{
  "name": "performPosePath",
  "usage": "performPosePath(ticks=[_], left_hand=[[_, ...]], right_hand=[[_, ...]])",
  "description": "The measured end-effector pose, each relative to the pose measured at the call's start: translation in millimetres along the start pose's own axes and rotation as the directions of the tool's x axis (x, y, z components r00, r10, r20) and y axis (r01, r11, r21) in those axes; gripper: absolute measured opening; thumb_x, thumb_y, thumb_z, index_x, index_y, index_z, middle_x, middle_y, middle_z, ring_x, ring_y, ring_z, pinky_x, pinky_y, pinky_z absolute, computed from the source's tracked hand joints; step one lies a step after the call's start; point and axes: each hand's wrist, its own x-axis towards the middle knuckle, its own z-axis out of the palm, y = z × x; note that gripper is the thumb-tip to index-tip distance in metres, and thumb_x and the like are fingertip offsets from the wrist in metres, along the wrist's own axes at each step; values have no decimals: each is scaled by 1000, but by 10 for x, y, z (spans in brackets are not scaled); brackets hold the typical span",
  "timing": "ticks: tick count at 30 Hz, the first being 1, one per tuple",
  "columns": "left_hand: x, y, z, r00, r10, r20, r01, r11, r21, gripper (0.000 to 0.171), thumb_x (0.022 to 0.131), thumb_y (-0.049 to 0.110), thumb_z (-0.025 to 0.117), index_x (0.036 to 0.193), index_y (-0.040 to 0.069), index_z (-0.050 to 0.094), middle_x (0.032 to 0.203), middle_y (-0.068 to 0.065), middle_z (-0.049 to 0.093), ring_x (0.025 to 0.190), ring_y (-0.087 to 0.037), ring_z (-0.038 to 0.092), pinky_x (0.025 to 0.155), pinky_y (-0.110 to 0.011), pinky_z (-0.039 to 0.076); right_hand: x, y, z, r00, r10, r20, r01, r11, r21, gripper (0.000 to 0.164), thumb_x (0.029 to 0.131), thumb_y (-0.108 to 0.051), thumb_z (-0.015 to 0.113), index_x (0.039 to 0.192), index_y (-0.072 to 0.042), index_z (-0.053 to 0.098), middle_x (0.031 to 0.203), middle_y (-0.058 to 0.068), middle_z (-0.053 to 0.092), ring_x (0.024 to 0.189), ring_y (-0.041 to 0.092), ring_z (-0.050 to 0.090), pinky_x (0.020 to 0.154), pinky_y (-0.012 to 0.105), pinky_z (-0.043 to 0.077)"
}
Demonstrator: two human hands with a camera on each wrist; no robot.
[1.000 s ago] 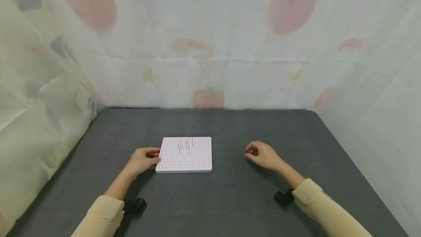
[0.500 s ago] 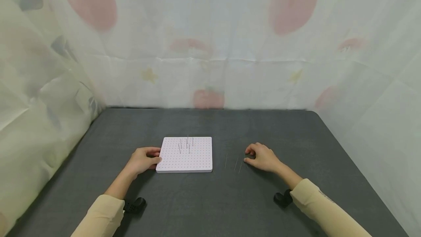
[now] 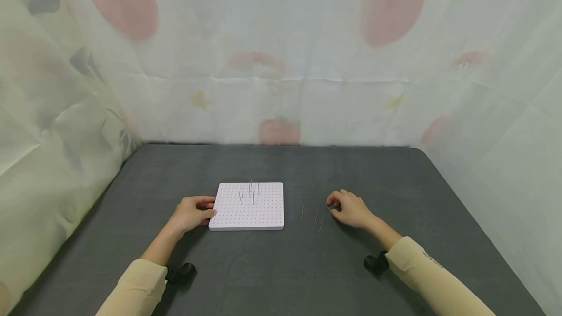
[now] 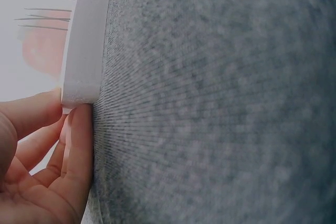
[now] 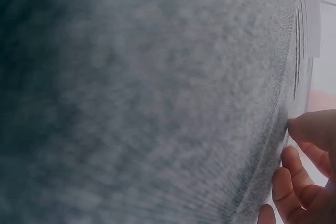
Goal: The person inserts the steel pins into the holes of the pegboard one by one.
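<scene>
A white pegboard [image 3: 259,216] with rows of small holes lies on the dark table, and several thin needles [image 3: 253,199] stand in its back left part. My left hand [image 3: 188,214] grips its left side, the thumb on the top edge and the fingers [image 4: 80,145] against the side wall. To the right, my right hand [image 3: 351,209] is low over the table, thumb and fingers bent together round a thin needle [image 3: 328,206]. Most of that needle is hidden by the fingers. Between board and right hand lie 3 loose needles [image 3: 315,219], roughly side by side.
The dark grey table [image 3: 281,272] reaches back to a pale curtain [image 3: 329,111] with fruit prints. More hanging cloth [image 3: 66,160] borders the left side. Black wrist devices [image 3: 376,263] sit below both forearms.
The needle that lay by my right fingertips has come up between thumb and finger and shows only a short piece now. My left hand and the board have stayed in place.
</scene>
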Motion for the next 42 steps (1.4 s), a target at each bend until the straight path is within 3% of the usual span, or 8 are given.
performPosePath(ticks=[15, 22, 30, 42], left_hand=[[-3, -34, 18, 1000, -1, -3, 1, 1000, 2, 43, 84, 7, 65, 124, -3, 53, 108, -17, 58, 81, -15, 62, 66, -31, 56], [2, -52, 25, 1000, 1, -8, 0, 1000, 10, 43, 83, 7, 65, 124, -2, 54, 108, -17, 58, 81, -16, 62, 66, -30, 56], [7, -36, 27, 1000, -4, -16, 4, 1000, 6, 43, 84, 6, 64, 124, -1, 54, 107, -16, 58, 80, -15, 62, 66, -30, 56], [15, -21, 17, 1000, -3, -13, 3, 1000, 1, 43, 83, 6, 65, 124, -2, 54, 108, -17, 58, 81, -15, 62, 67, -31, 56]], right_hand=[[49, 16, 16, 1000, -11, -19, 12, 999, 46, 19, 82, 0, 58, 91, -15, 63, 82, 1, 53, 69, 12, 46, 53, 26, 34], [53, 16, 26, 996, 84, -32, -80, 992, 95, 8, 82, -8, 66, 87, -13, 63, 80, 0, 55, 72, 12, 48, 61, 30, 39], [58, -10, 40, 977, 211, -15, -208, 971, 119, 7, 80, -14, 69, 84, -16, 63, 79, -2, 54, 70, 12, 47, 58, 30, 35], [82, -38, 66, 970, 238, -48, -232, 967, 108, 5, 83, -17, 66, 78, -18, 65, 76, -3, 53, 65, 11, 46, 55, 29, 32]])
